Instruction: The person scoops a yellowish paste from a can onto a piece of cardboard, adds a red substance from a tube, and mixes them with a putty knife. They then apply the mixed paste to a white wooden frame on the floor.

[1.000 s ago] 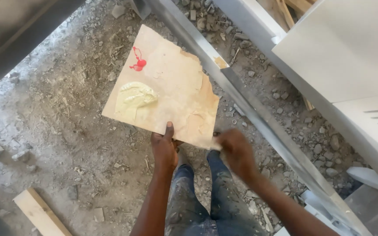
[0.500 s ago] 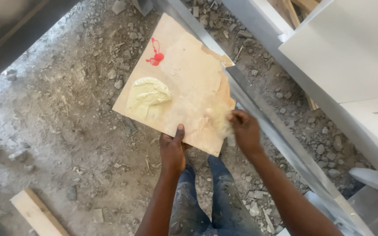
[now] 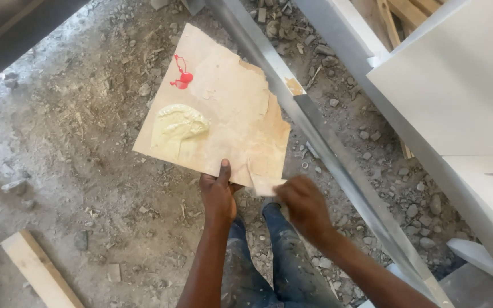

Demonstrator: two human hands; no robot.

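Observation:
A worn tan board (image 3: 229,114) is held out flat over the rubble floor. It carries a mound of pale yellowish putty (image 3: 178,125) near its left side and a red blob (image 3: 182,77) near the far edge. My left hand (image 3: 218,194) grips the board's near edge, thumb on top. My right hand (image 3: 303,206) is closed at the board's near right corner, pinching a torn pale flap (image 3: 263,183) of its surface.
A long grey metal rail (image 3: 326,154) runs diagonally to the right of the board. White panels (image 3: 457,85) stand at the right. A wood offcut (image 3: 38,271) lies at the lower left. Loose stones and dust cover the floor (image 3: 87,188). My paint-spattered trousers (image 3: 281,268) show below.
The board has shifted slightly with the view. My right hand has slid from the board's right corner down toward me, pulling the torn flap along the near edge.

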